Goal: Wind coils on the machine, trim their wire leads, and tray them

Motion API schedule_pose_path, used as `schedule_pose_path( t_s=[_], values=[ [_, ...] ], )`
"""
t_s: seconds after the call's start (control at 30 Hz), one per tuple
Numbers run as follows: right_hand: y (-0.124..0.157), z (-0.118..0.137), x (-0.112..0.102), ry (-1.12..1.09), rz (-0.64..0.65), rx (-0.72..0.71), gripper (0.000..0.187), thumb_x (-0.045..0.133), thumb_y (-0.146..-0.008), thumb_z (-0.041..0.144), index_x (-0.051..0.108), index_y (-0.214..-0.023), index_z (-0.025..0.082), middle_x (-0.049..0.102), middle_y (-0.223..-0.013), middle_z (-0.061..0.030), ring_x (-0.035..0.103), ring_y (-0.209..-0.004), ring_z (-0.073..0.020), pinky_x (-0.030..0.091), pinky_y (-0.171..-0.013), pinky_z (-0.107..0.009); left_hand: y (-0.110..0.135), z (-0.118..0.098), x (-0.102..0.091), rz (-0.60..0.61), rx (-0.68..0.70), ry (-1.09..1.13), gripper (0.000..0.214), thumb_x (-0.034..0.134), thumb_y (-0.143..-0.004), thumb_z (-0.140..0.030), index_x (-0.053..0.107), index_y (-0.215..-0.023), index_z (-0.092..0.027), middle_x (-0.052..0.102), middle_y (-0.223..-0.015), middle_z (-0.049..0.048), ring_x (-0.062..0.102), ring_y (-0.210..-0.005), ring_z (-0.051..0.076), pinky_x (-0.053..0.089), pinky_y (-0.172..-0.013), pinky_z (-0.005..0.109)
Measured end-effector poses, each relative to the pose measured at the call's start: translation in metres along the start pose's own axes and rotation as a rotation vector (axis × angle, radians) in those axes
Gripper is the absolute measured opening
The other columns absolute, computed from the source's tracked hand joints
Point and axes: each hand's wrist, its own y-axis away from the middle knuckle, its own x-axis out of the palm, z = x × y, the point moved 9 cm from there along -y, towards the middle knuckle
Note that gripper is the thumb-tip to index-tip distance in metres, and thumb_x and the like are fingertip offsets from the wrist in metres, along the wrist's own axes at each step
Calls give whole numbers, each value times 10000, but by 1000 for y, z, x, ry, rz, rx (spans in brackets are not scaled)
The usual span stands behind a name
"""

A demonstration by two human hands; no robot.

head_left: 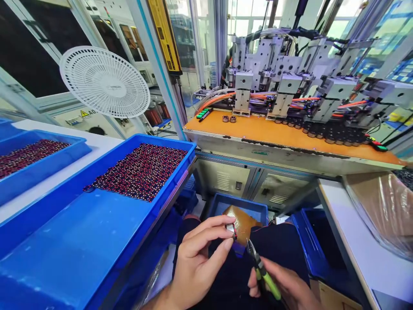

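Between the thumb and fingertips of my left hand (201,258) is a small round metal part (231,228) with red and dark bits along its edge. My right hand (284,282) grips a pair of cutting pliers (263,271) with yellow-green and black handles. The plier jaws are slightly apart and point up toward the small part, a short gap to its right. Below both hands, a brown sheet (243,221) lies over my lap and the blue tray (263,209) on the floor.
A large blue tray (80,241) on my left holds many small red-and-dark parts (145,172); another blue tray (58,157) sits beyond it. Ahead, a machine (284,86) stands over an orange bench top (251,129) with rows of small cylinders (335,133). A white fan (105,82) is at upper left.
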Motion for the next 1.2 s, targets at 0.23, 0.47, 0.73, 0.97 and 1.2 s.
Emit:
schedule_pose_path(
  t_s=[0.23,0.47,0.73,0.97,1.2],
  values=[
    [-5,14,6,-6,31,-130,639,605,-876,610,525,-1406,264,619,-1083,-138,632,-977,-236,526,-896,-390,5,-9,-4,8,65,-81,301,640,-819,-4,712,-1007,-228,746,-1124,64,722,-985,174,589,-874,285],
    [-4,2,6,38,10,6,628,596,-863,636,595,-1333,220,627,-1004,-129,631,-857,-217,536,-817,-395,6,-11,-6,2,55,-79,294,646,-810,1,722,-987,-220,754,-1099,76,733,-952,189,601,-837,290],
    [-7,13,5,-17,-2,-84,470,599,-915,509,591,-1341,309,609,-887,-72,566,-664,-120,497,-605,-241,4,-9,-3,21,47,-81,291,652,-810,1,723,-977,-227,752,-1098,63,731,-934,172,593,-828,269],
    [-6,-8,-2,81,-78,-81,591,646,-855,336,498,-1425,285,602,-874,-46,541,-643,-113,479,-577,-228,6,-5,-2,31,29,-68,289,650,-818,-4,715,-986,-230,741,-1099,66,724,-947,177,588,-840,278],
    [6,-3,-16,41,-94,24,533,667,-866,399,574,-1365,239,645,-983,-111,637,-792,-184,551,-731,-323,9,-1,-2,39,108,54,303,672,-799,0,617,-998,-221,619,-1171,103,702,-944,207,600,-836,363]
  ],
)
